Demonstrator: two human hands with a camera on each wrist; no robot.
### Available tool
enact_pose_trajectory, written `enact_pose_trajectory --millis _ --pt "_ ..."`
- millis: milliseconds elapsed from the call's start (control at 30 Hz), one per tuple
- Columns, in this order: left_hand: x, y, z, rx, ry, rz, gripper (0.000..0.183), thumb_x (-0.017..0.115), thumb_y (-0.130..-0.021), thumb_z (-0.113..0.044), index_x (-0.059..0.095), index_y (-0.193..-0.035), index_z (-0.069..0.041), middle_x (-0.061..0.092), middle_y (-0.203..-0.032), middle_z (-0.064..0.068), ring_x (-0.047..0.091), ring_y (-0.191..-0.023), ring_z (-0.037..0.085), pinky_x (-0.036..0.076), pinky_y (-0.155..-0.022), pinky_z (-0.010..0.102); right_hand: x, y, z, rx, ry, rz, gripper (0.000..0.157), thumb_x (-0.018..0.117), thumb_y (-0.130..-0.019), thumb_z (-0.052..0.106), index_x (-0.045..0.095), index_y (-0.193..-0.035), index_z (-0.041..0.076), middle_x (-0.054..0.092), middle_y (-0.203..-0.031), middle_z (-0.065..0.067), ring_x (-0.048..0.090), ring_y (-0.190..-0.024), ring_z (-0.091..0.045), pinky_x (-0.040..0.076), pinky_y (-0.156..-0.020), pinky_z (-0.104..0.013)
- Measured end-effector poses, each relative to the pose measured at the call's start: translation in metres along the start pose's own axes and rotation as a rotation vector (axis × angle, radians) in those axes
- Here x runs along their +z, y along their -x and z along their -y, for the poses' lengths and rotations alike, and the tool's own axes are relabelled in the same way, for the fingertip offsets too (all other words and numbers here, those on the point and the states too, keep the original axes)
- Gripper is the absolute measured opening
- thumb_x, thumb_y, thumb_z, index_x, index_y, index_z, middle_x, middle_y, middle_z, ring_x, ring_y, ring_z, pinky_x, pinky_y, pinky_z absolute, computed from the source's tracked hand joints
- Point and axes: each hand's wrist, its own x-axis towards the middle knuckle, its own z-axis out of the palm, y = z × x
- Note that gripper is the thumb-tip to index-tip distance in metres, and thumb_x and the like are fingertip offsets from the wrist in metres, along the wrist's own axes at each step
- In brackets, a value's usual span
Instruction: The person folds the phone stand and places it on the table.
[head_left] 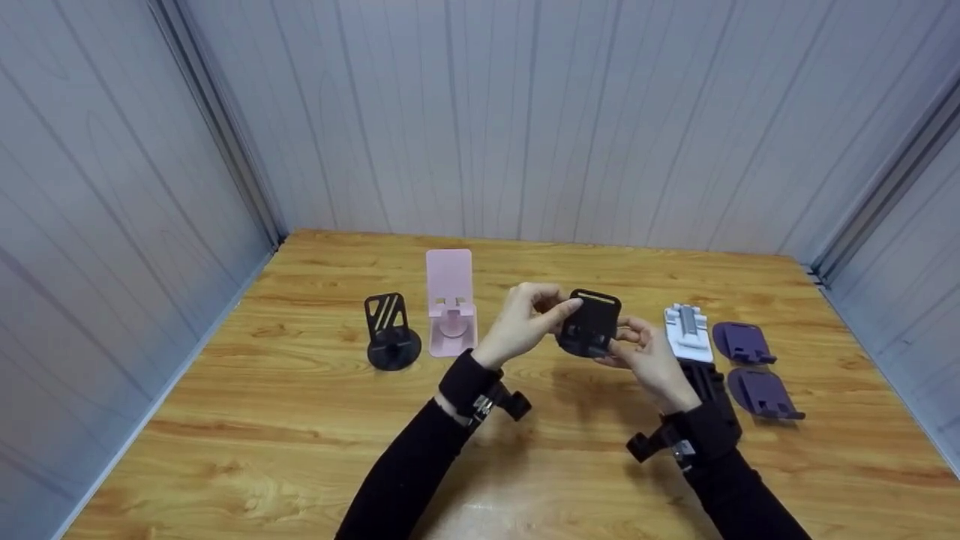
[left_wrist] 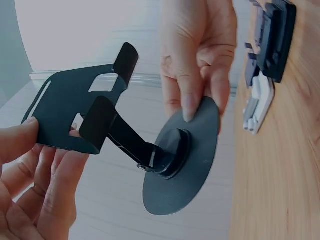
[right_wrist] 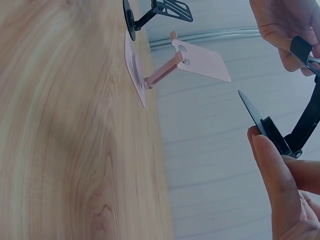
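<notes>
Both hands hold a black phone stand (head_left: 594,319) above the table. My left hand (head_left: 527,319) pinches the edge of its slotted back plate, thumb on the front and fingers behind, as the left wrist view shows. The right hand (head_left: 646,360) grips the round base (left_wrist: 200,165) by its rim, between thumb and fingers. A hinged arm (left_wrist: 129,142) joins plate and base, and the plate stands unfolded at an angle from the base. In the right wrist view the base is seen edge-on and the plate is mostly cut off by the frame.
To the left stand an unfolded black phone stand (head_left: 391,337) with a cut-out plate and an unfolded pink one (head_left: 451,300). On the right lie a folded white stand (head_left: 688,334), two folded purple stands (head_left: 742,343) and a black one (head_left: 709,386) partly behind the right wrist. Walls (head_left: 487,120) enclose the table.
</notes>
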Motion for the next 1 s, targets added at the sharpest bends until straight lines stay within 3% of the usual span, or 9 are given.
enact_pose_trajectory --millis 200,300,500,600,800,1000 --pt "-0.003 0.001 -0.001 -0.037 0.035 0.024 0.028 0.066 -0.1 -0.019 0.07 -0.083 0.003 0.068 -0.073 0.016 0.058 -0.058 0.003 0.058 -0.058 0.022 0.003 0.002 0.001 -0.033 0.011 -0.015 0.027 0.051 -0.097 -0.012 0.055 -0.124 -0.01 0.066 -0.083 0.005 0.071 -0.077 -0.006 0.065 -0.076 -0.026" --pt "-0.004 0.001 0.0 -0.067 0.057 0.034 0.028 0.067 -0.1 -0.019 0.071 -0.084 0.004 0.069 -0.074 0.015 0.058 -0.058 0.003 0.056 -0.056 0.018 0.004 0.003 0.003 -0.03 0.039 -0.024 0.028 0.052 -0.098 -0.011 0.054 -0.125 -0.01 0.066 -0.083 0.006 0.071 -0.077 -0.006 0.065 -0.076 -0.026" --pt "-0.005 0.0 0.001 -0.156 0.136 0.059 0.028 0.067 -0.1 -0.018 0.072 -0.086 0.007 0.063 -0.068 -0.002 0.057 -0.057 0.004 0.058 -0.056 0.02 0.003 0.005 0.007 -0.058 0.109 -0.056 0.027 0.055 -0.098 -0.01 0.054 -0.124 -0.011 0.066 -0.087 0.006 0.071 -0.074 -0.006 0.065 -0.075 -0.024" --pt "-0.006 -0.001 0.002 -0.216 0.198 0.075 0.028 0.066 -0.1 -0.016 0.071 -0.088 0.009 0.061 -0.068 -0.005 0.059 -0.058 0.005 0.062 -0.057 0.023 0.003 0.007 0.01 -0.093 0.184 -0.073 0.029 0.056 -0.099 -0.008 0.054 -0.128 -0.012 0.068 -0.095 -0.001 0.071 -0.076 -0.005 0.065 -0.078 -0.025" --pt "-0.01 -0.002 0.007 -0.287 0.262 0.11 0.027 0.064 -0.101 -0.015 0.071 -0.091 0.01 0.063 -0.068 -0.005 0.061 -0.056 0.004 0.061 -0.058 0.021 0.008 0.012 0.012 -0.231 0.353 -0.128 0.031 0.059 -0.1 -0.003 0.058 -0.13 -0.009 0.069 -0.113 -0.027 0.073 -0.082 0.0 0.064 -0.083 -0.026" --pt "-0.012 -0.003 0.013 -0.332 0.326 0.174 0.026 0.063 -0.102 -0.014 0.071 -0.088 0.007 0.065 -0.067 -0.005 0.062 -0.055 0.004 0.06 -0.057 0.02 0.01 0.015 0.012 -0.358 0.511 -0.192 0.027 0.061 -0.099 -0.002 0.063 -0.126 -0.006 0.072 -0.108 -0.025 0.077 -0.09 -0.024 0.064 -0.083 -0.023"
